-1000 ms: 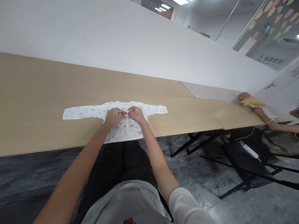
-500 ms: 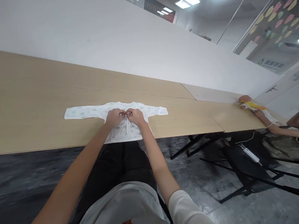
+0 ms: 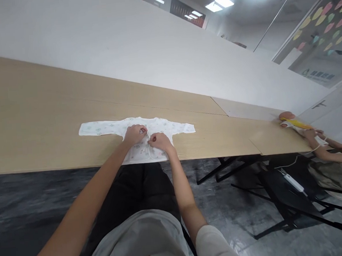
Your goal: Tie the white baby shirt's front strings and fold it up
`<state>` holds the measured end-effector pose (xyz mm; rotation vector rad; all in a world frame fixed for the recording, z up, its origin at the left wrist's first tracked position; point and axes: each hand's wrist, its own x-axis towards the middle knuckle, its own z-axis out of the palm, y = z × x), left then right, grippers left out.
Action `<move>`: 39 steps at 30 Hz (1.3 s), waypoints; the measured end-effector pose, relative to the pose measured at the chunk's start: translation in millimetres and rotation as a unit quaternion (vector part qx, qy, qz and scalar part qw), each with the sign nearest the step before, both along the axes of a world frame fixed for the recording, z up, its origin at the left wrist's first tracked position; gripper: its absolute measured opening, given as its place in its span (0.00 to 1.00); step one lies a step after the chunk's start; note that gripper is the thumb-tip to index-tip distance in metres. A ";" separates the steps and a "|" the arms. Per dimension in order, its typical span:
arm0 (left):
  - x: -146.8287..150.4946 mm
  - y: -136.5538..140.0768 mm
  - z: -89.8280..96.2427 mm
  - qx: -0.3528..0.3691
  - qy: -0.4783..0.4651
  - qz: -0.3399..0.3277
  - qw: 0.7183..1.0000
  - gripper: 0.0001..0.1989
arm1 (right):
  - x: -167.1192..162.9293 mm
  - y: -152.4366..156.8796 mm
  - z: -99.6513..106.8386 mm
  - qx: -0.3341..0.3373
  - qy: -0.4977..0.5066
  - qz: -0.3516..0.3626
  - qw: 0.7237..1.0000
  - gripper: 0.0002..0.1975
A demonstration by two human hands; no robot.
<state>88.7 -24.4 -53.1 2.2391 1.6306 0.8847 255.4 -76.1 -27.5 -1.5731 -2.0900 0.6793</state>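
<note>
The person's two hands at a small shirt, laid flat on the table at its near edge, sleeves spread to either side. Change: the fingertips met at one spot on the chest half a second ago; the right hand has since dropped nearer the hem, while the left hand stays higher, near the neck; a thin pale strip now shows between them, over the shirt. For the work in hand this suggests a drawing-out or sorting of the strip rather than a joint pinch at one point; the body of the shirt seems little disturbed.

Fingers: left thumb and forefinger together, apparently clamped on the strip's upper part; right thumb and forefinger likewise together at its lower part; the exact grip is too small to make out.

Far right: a co-worker's hands both at a doll with a yellow band, where only one hand was on it half a second ago; a white cord hangs below the table; a white device lies on a black chair. Containers: none can be made out near the shirt.
</note>
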 end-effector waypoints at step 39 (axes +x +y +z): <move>1.2 -52.1 2.2 -0.110 -0.210 -0.097 0.967 0.20 | 6.5 -8.2 -31.9 0.003 0.274 -0.065 0.959 0.16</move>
